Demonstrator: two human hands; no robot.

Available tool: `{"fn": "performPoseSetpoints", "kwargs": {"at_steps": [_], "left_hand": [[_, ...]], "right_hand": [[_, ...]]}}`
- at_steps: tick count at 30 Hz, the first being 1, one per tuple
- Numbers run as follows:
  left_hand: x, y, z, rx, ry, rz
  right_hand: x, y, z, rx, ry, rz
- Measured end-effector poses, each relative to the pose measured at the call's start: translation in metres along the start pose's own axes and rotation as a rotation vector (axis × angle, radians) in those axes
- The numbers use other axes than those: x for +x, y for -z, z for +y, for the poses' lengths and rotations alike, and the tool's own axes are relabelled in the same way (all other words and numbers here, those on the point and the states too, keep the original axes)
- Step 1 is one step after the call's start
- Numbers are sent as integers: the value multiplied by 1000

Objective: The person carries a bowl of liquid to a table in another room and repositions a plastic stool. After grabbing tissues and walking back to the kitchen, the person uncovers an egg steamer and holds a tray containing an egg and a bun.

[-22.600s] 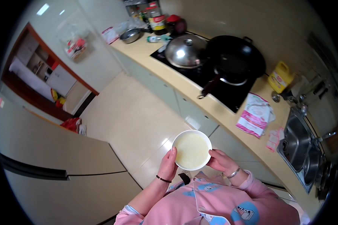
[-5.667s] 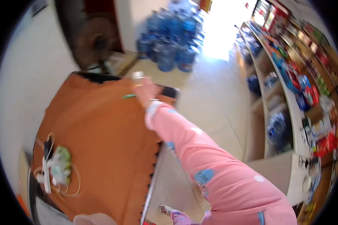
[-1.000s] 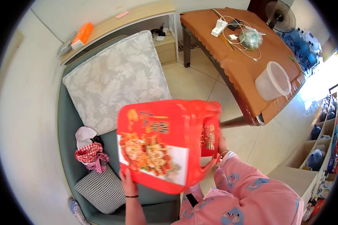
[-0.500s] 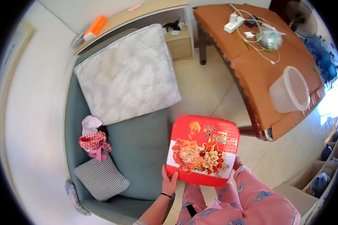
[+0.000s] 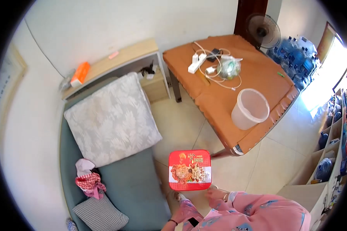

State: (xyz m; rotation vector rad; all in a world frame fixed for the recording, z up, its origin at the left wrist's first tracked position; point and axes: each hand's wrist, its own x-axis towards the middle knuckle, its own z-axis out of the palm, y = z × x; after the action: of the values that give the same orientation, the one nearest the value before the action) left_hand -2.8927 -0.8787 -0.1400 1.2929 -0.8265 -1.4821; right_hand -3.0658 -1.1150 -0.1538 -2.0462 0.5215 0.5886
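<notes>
A red square plastic stool [image 5: 189, 181] with large flowers printed on its top stands on the tiled floor in front of me. My right hand [image 5: 216, 196] is just off its near right corner, low beside the pink patterned clothing. Its fingers are small and partly blurred, so their grip is unclear. Over my leg, short of the stool's near left side, is my left hand [image 5: 178, 215]. A dark band circles that wrist, and the fingers do not show distinctly. Neither hand appears to touch the stool top.
To the left, a green sofa [image 5: 133, 188] bears a folded pale quilt [image 5: 113, 119], crumpled clothes [image 5: 89, 181] and a checked cushion [image 5: 100, 213]. A brown-covered table [image 5: 219, 104] holds a white bucket [image 5: 250, 109], cables and a power strip [image 5: 196, 63]. Shelves [image 5: 316, 165] line the right.
The stool has gone from my two hands down to the floor, farther from me. Both hands have come away from it, and my view has tilted up toward the wall and window.
</notes>
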Motion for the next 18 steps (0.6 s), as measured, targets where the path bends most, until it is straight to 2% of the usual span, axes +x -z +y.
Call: {"fn": "performPoseSetpoints", "kwargs": {"at_steps": [1,2,3,5,7,9,11,12,14,15,16,17,18], "left_hand": [[-9,-7,34,23,-17,6],[-15,-15,77,226,73,28],[-13,-23,114,426,171,61],[10,-44,163,588,71,143],[36,-68,211,722,-292,92],[57,-97,244,889,-360,84],[75,-130,261,888,-150,99],[75,-139,270,863,-126,187],[73,-153,286,851,-113,192],[70,-163,291,753,-270,285],[63,-173,310,733,-251,363],[50,-183,337,710,-392,353],[42,-196,341,703,-441,433]], "right_hand": [[-11,15,-36,105,-169,-219],[-12,17,-57,90,-144,-207],[-11,15,-69,-23,2,-270],[-8,13,-93,-199,257,-361],[1,17,-104,-331,340,-429],[10,22,-111,-492,404,-495],[17,24,-122,-667,469,-553],[19,24,-130,-751,498,-569],[18,21,-142,-898,543,-577],[15,19,-147,-969,565,-579],[11,19,-150,-1056,591,-581],[6,16,-154,-1154,629,-579],[3,13,-158,-1262,677,-567]]}}
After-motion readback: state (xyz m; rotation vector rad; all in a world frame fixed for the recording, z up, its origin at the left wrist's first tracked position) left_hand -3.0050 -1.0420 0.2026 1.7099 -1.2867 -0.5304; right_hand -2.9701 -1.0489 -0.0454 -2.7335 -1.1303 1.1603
